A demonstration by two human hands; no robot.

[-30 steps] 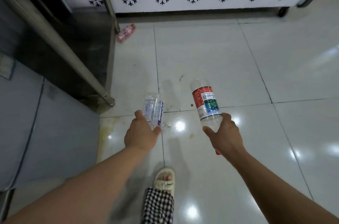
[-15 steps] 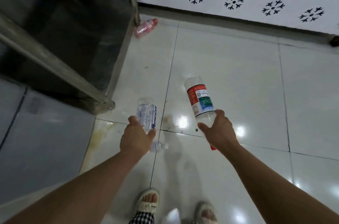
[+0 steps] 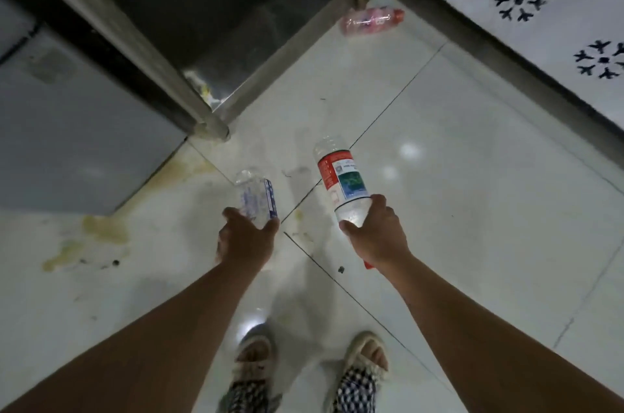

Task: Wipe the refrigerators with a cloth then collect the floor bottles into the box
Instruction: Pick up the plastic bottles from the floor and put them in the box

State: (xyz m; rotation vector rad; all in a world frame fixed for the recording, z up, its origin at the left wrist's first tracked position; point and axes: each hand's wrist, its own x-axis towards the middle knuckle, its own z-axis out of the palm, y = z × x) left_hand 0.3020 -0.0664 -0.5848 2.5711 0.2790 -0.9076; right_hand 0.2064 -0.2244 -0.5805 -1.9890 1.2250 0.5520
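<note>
Dim overall, with overhead glare spots on the glossy floor tiles [image 3: 472, 210], motion blur and bowed wide-angle edges.

A shop back room, by the looks of it.
White snowflake-patterned freezer cabinet [image 3: 526, 27], stainless steel rack leg [image 3: 141, 51], glossy white tiled floor [image 3: 472, 210].

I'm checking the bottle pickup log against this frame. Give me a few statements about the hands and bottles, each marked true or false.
1. The left hand holds a clear bottle with a blue label. True.
2. The right hand is empty. False: it grips a red-labelled bottle by its lower part.
3. A pink bottle lies on the floor near a metal leg. True.
4. The collection box stands beside the person's feet. False: no box is in view.
5. The pink bottle stands upright. False: it lies on its side.
</note>
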